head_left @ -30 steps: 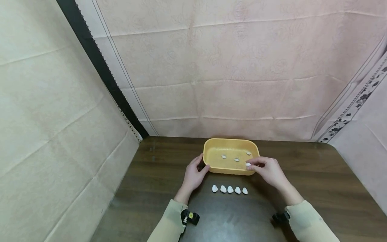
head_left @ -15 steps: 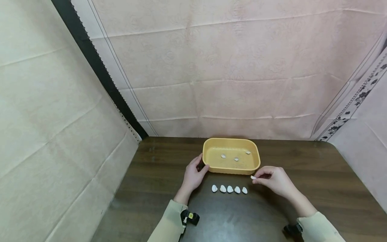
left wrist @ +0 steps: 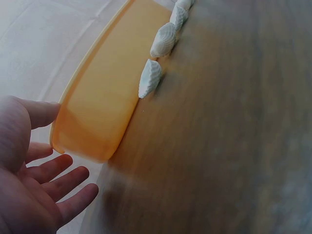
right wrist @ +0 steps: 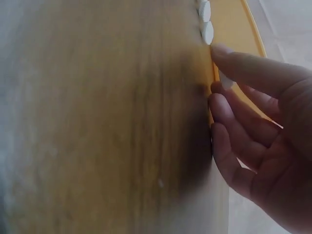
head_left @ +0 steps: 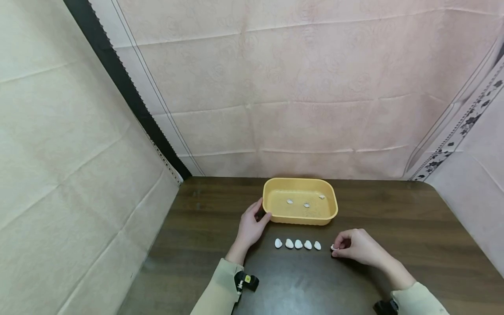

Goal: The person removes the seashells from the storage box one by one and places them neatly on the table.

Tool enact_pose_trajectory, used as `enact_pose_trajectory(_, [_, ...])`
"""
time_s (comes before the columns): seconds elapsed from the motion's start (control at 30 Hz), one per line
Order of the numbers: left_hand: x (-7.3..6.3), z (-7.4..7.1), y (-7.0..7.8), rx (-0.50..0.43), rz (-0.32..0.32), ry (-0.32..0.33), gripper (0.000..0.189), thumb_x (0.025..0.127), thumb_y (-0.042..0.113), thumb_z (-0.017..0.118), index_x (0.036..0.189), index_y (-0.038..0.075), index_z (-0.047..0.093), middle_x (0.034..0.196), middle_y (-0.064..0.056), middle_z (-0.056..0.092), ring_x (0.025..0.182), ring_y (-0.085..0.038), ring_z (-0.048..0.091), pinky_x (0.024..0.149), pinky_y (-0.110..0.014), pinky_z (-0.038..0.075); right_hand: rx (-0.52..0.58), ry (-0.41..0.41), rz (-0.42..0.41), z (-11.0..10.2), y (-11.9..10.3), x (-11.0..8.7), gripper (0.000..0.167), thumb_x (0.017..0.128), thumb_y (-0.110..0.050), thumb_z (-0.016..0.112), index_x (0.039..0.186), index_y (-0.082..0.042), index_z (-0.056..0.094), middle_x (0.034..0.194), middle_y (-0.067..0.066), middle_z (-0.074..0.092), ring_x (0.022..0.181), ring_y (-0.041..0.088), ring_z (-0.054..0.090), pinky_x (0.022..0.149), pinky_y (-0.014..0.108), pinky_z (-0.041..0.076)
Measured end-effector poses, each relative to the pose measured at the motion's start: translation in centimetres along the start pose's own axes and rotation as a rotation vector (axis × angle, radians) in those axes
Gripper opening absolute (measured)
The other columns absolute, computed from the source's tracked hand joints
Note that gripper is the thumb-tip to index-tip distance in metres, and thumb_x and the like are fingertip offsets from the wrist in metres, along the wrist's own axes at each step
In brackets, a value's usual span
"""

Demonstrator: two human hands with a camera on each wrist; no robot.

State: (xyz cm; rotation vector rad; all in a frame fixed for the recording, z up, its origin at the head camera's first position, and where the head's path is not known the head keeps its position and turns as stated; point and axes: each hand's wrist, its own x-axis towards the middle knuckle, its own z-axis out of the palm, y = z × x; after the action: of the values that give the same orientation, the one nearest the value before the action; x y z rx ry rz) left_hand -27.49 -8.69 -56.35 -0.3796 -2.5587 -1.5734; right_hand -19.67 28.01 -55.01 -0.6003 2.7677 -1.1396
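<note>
Looking forward and down from well back, the head view frames the yellow plastic tub (head_left: 291, 218) at 4 o'clock, while the close wrist views look past the left hand (left wrist: 24, 192) at 8 o'clock and right hand (right wrist: 285, 163) at 3 o'clock, sharing tub and seashells (head_left: 298, 244).

The yellow tray (head_left: 299, 219) looks like smooth, glossy plastic, the shells (head_left: 298, 244) in front of it matt and ridged, the worktop (head_left: 393, 218) under it wood-grained with a soft sheen, and the cloth (head_left: 307, 105) behind it matt and creased.
</note>
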Motion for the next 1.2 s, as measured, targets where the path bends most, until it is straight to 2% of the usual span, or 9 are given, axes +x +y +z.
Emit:
enact_pose_trajectory(0.27, [0.0, 0.0, 0.2, 0.002, -0.004, 0.001, 0.062, 0.104, 0.018, 0.072, 0.159, 0.002, 0.049, 0.157, -0.019, 0.054, 0.144, -0.035, 0.052, 0.107, -0.054, 0.053, -0.025, 0.017, 0.024, 0.6, -0.5, 0.6, 0.025, 0.082, -0.016, 0.094, 0.089, -0.019, 0.07, 0.075, -0.014, 0.066, 0.069, 0.002, 0.062, 0.063, 0.024, 0.051])
enact_pose_trajectory(0.47, [0.0, -0.1, 0.3, 0.0, -0.008, -0.001, 0.063, 0.104, 0.018, 0.072, 0.159, 0.001, 0.048, 0.158, -0.019, 0.054, 0.144, -0.035, 0.052, 0.107, -0.054, 0.053, -0.062, 0.01, 0.022, 0.9, -0.8, 1.1, 0.026, 0.081, -0.015, 0.094, 0.101, -0.015, 0.077, 0.086, -0.011, 0.069, 0.079, 0.005, 0.063, 0.07, 0.026, 0.054])
enact_pose_trajectory(0.83, [0.1, 0.0, 0.2, -0.01, 0.001, 0.002, 0.063, 0.104, 0.02, 0.072, 0.159, 0.0, 0.048, 0.157, -0.018, 0.054, 0.143, -0.034, 0.053, 0.107, -0.054, 0.053, -0.052, -0.042, 0.054, 0.9, -1.2, 1.3, 0.026, 0.081, -0.014, 0.094, 0.099, -0.016, 0.076, 0.087, -0.009, 0.068, 0.081, 0.009, 0.062, 0.071, 0.027, 0.052])
enact_pose_trajectory(1.07, [0.1, 0.0, 0.2, -0.006, 0.003, 0.002, 0.063, 0.104, 0.018, 0.073, 0.159, 0.0, 0.048, 0.157, -0.019, 0.054, 0.143, -0.034, 0.053, 0.107, -0.053, 0.053, -0.039, -0.03, 0.036, 0.8, -1.3, 1.1, 0.028, 0.082, -0.018, 0.094, 0.102, -0.014, 0.076, 0.091, -0.008, 0.069, 0.082, 0.009, 0.064, 0.073, 0.028, 0.053])
enact_pose_trajectory(1.2, [0.1, -0.1, 0.2, 0.003, -0.001, 0.004, 0.063, 0.103, 0.018, 0.073, 0.159, 0.0, 0.049, 0.157, -0.019, 0.054, 0.143, -0.034, 0.053, 0.106, -0.053, 0.053, -0.076, 0.002, 0.068, 0.8, -1.4, 1.0, 0.026, 0.085, -0.026, 0.093, 0.102, -0.016, 0.076, 0.088, -0.01, 0.068, 0.081, 0.007, 0.062, 0.072, 0.028, 0.053])
